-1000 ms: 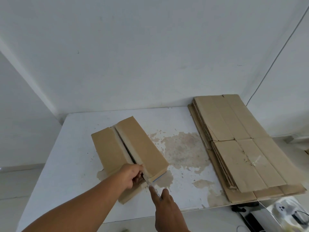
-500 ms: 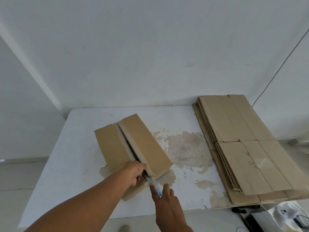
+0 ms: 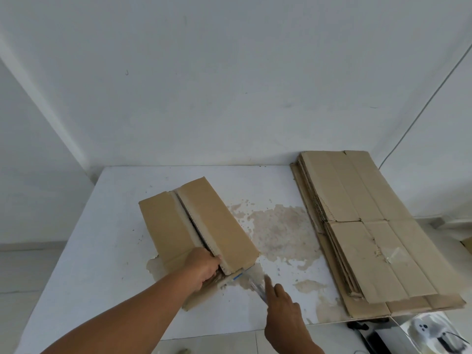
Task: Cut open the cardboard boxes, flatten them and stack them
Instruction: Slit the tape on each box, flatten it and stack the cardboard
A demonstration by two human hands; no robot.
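Table point(image 3: 102, 238) here is a white flat top with the coating worn off in brownish patches around the middle. Sitting left of centre on it, angled a bit, is a long brown cardboard box point(image 3: 224, 226). Its top seam is slit from end to end and the two flaps stand slightly apart, so you can see a dark gap between them.

The left hand point(image 3: 204, 267) is on the near end of that box, right at the seam, fingers curled over the edge and gripping the cardboard.

Just right of it, off the near right corner of the box, the right hand point(image 3: 283, 310) holds a small blue-and-white cutter point(image 3: 258, 288), with the index finger laid straight along it. It's pretty blurry, so I can't tell if the blade touches anything.

Further right, well apart from the box, a stack of flattened brown cardboard boxes point(image 3: 370, 226) lies along the table's right side and sticks out past the near edge. A thin cable point(image 3: 421, 106) runs up the white wall point(image 3: 229, 72) behind it.
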